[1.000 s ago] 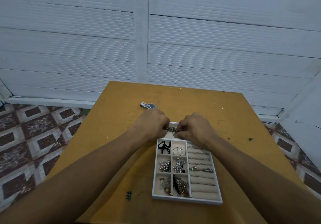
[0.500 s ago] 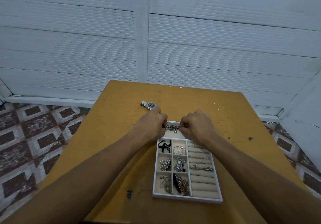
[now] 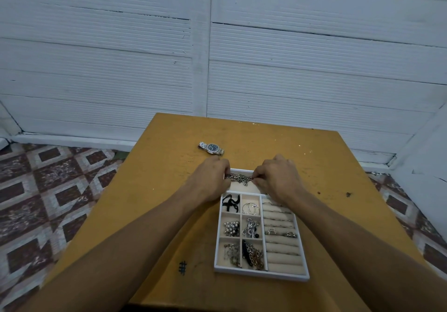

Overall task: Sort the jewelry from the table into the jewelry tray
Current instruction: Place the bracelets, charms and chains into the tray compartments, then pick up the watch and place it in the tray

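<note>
A white jewelry tray (image 3: 263, 274) with beige compartments lies on the yellow table (image 3: 314, 161). Its small cells hold chains, beads, hoops and a black piece; two rings sit in the ring rolls on the right. A silver chain (image 3: 239, 178) is stretched over the tray's long far compartment. My left hand (image 3: 211, 178) pinches its left end and my right hand (image 3: 278, 178) pinches its right end. A silver wristwatch (image 3: 212, 148) with a dark dial lies on the table beyond my left hand.
A white panelled wall (image 3: 217, 57) rises right behind the table's far edge. Patterned floor tiles (image 3: 48, 190) show on both sides. A black hash mark (image 3: 182, 267) is drawn on the table left of the tray.
Both hands have drawn apart, stretching the chain out from a bunch into a line over the far compartment. The view has shifted slightly.
</note>
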`<state>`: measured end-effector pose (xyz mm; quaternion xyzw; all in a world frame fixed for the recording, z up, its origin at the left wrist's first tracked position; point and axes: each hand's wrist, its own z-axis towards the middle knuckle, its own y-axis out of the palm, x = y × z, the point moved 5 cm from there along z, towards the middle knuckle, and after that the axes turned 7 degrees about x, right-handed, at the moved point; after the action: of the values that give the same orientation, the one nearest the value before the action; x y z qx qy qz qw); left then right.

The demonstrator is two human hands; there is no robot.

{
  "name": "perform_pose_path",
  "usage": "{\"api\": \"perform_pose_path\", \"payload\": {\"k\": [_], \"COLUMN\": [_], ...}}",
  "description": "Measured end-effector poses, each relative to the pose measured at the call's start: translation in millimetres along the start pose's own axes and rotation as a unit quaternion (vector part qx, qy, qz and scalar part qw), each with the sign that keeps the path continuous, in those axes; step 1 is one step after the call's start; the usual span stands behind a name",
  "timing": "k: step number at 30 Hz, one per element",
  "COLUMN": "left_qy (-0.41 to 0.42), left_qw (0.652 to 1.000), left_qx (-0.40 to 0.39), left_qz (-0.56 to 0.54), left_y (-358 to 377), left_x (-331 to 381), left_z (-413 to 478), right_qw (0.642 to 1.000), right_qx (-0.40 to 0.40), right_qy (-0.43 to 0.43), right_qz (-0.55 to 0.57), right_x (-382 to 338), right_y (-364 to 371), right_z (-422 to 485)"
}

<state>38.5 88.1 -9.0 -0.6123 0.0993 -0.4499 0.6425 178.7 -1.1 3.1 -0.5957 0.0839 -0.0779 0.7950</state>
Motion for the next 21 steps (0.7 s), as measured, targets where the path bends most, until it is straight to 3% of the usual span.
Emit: {"api": "perform_pose_path", "payload": {"k": [4, 8, 12, 21], "left_qy": [0.008, -0.005, -0.025, 0.017], "left_qw": [0.999, 0.992, 0.992, 0.997], "left_qx": [0.03, 0.087, 0.092, 0.069], "left_qz": [-0.027, -0.091, -0.084, -0.028], "left_y": [-4.2, -12.2, -11.5, -11.6], "left_x": [-0.1, -7.3, -22.1, -25.7], "left_z": [-4.4, -20.5, -42.1, -90.2], "right_qw": [0.999, 0.984, 0.964, 0.973], "right_qx": [0.0, 0.013, -0.008, -0.102], "right_qy": [0.017, 0.063, 0.085, 0.067], "right_qz": [0.034, 0.165, 0.25, 0.195], "right_x": [-0.5, 1.1, -6.9, -53.3], "right_y": [-0.1, -8.3, -10.6, 31.7], "right_z": [1.1, 9.9, 31.5, 91.2]}}
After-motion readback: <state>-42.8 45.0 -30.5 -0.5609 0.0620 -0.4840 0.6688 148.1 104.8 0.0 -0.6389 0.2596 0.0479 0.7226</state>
